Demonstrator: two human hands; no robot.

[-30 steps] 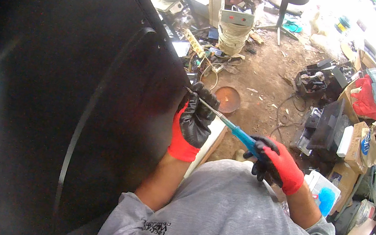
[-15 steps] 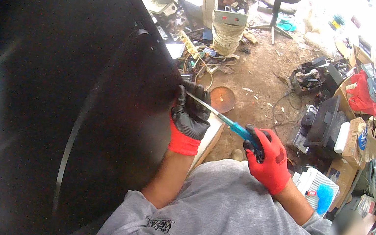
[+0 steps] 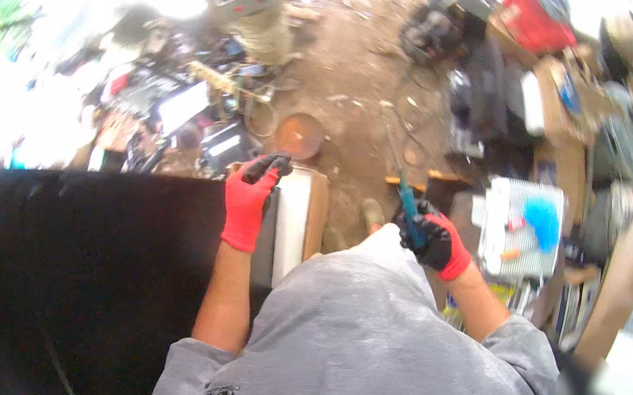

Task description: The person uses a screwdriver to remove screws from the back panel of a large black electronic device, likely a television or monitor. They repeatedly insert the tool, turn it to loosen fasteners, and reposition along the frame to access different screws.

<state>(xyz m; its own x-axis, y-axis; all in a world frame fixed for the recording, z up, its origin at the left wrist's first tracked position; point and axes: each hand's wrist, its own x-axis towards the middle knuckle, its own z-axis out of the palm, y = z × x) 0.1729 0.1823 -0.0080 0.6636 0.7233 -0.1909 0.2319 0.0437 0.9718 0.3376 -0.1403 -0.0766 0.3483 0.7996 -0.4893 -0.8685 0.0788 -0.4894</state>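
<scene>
A screwdriver (image 3: pixel 409 202) with a teal handle is gripped in my right hand (image 3: pixel 436 241), its thin shaft blurred and pointing up and away from me. That hand is in a red glove with black fingers, close in front of my shirt. My left hand (image 3: pixel 251 197), gloved the same way, is at the right corner of a large flat black panel (image 3: pixel 75 241). Its fingers are curled and pressed together; whether anything small is between them is hidden. Beside it, to the right, stands a white block-like piece with a brown side (image 3: pixel 296 219).
A rusty round disc (image 3: pixel 299 136) lies on the dirt floor ahead. Scattered electronic scrap (image 3: pixel 181 108) and a filled bucket (image 3: pixel 261 29) are at the left. A white ribbed case with a blue patch (image 3: pixel 513 247), cardboard boxes (image 3: pixel 564 168) and a red cloth (image 3: pixel 534 21) crowd the right.
The view has swung, and the black panel now sits lower in it. My left hand has come away from the screwdriver's tip. My right hand has drawn the screwdriver to the right, shaft turned upward.
</scene>
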